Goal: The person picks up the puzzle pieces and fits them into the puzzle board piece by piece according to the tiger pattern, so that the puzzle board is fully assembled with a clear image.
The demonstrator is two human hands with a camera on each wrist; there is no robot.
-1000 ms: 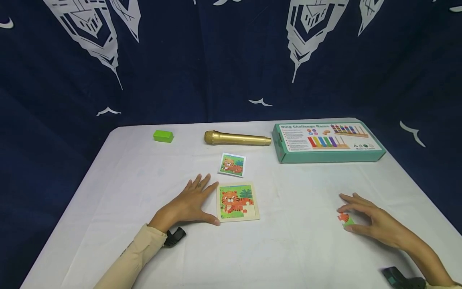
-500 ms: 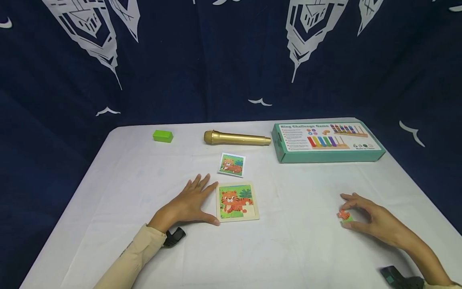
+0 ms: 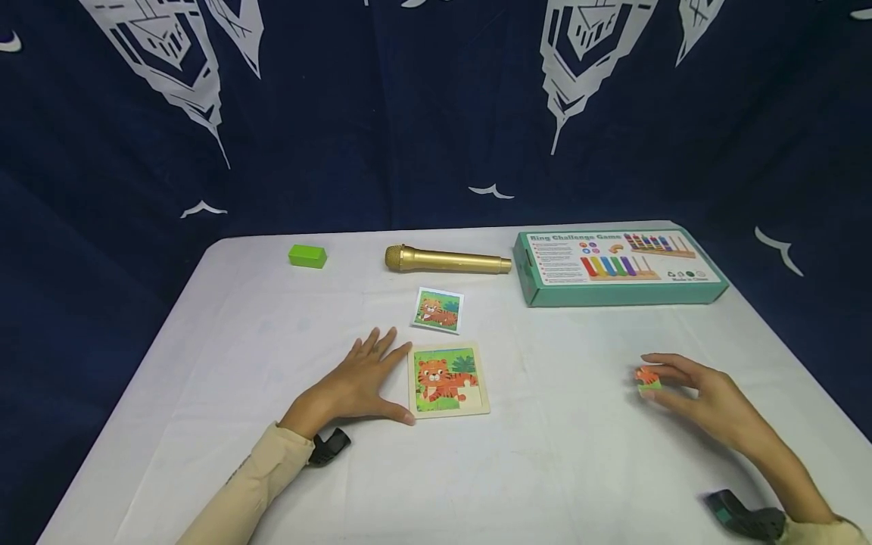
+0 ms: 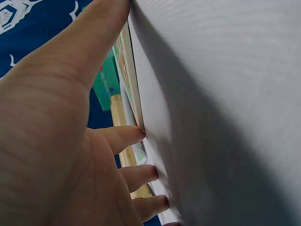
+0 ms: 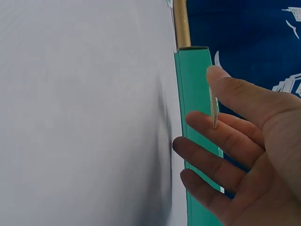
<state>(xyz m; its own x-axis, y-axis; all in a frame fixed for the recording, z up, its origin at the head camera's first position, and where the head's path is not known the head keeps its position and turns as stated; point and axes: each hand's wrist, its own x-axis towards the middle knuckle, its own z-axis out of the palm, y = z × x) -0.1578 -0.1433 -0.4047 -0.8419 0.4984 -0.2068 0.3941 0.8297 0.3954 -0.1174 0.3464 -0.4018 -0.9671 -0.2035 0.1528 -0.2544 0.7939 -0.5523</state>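
A square wooden tiger jigsaw puzzle lies on the table, with a bare gap at its lower right corner. My left hand is spread beside it, thumb and index fingertip at the frame's left edge. Off to the right, my right hand pinches a puzzle piece, orange and green, above the table. Edge-on in the right wrist view, that piece appears as a thin slip between thumb and fingers. A small tiger picture card lies just behind the puzzle.
Toward the back stand a green block, a gold microphone lying on its side, and a teal Ring Challenge Game box. A white cloth covers the table. A dark blue patterned curtain hangs behind.
My right hand has lifted and moved slightly away from me with the puzzle piece, which has turned in its fingers. The left hand has stayed at the puzzle's edge.
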